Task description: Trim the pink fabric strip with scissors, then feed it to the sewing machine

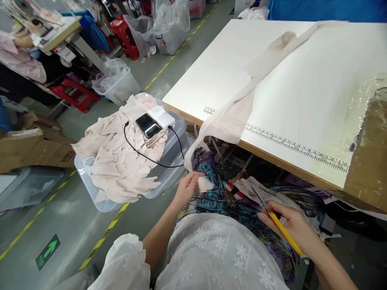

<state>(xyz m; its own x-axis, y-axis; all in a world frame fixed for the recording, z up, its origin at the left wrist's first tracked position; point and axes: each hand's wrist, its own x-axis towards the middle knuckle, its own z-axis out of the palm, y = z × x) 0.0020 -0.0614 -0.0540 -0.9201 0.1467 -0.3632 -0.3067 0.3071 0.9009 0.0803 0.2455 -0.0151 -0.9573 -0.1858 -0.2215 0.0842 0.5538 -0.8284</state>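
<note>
My left hand (186, 188) is above my lap, its fingers pinched on a small beige fabric piece (204, 184) that is blurred by motion. In my right hand (288, 226) are yellow-handled thread snips (282, 231), their slim metal point aimed up and left, away from my palm. A long pale beige fabric strip (229, 114) lies across the table and droops over its front edge, with a narrow end hanging close above my left hand. More pale cloth (256, 189) rests on my lap near the snips. Whether the blades are parted is too small to tell.
To the left, a clear plastic bin (169, 177) holds piled beige fabric pieces (117, 165), a phone (148, 125) and a white power bank (161, 117) with a black cable. The white table (302, 92) has a printed ruler along its edge. A co-worker (24, 56) sits farther back.
</note>
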